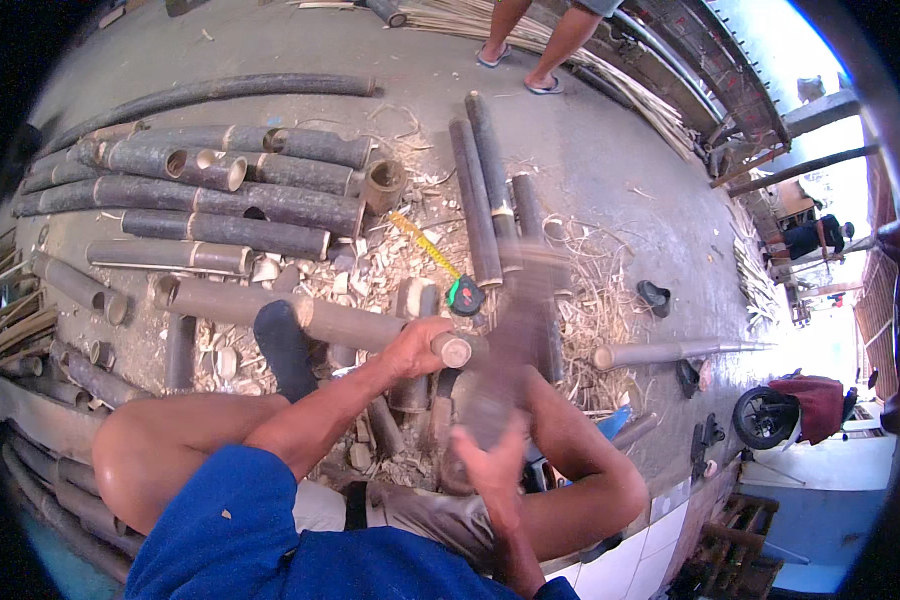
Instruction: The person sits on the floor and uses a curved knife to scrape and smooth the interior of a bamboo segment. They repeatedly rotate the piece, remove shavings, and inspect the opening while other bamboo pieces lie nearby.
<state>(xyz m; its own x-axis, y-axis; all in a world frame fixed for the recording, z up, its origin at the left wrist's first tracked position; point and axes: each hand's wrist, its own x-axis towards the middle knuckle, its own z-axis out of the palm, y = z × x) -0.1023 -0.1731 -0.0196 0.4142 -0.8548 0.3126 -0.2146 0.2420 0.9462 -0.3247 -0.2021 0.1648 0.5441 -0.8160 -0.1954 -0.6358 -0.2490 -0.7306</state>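
Observation:
My left hand is closed around a short round piece with a pale end, perhaps a tool handle. It sits over the right end of a long brown bamboo pole lying crosswise before me. My right hand grips a dark, thick, club-like piece, smeared by motion and slanting up away from me. Its exact kind cannot be made out. My dark-covered foot rests against the pole. Just beyond my hands lies a green and black tape measure with its yellow blade pulled out.
Dark bamboo poles, some with cut holes, lie at the left. More bamboo lengths lie ahead, among pale shavings. Another person's legs stand at the far side. A parked motorbike and loose sandals are on the right.

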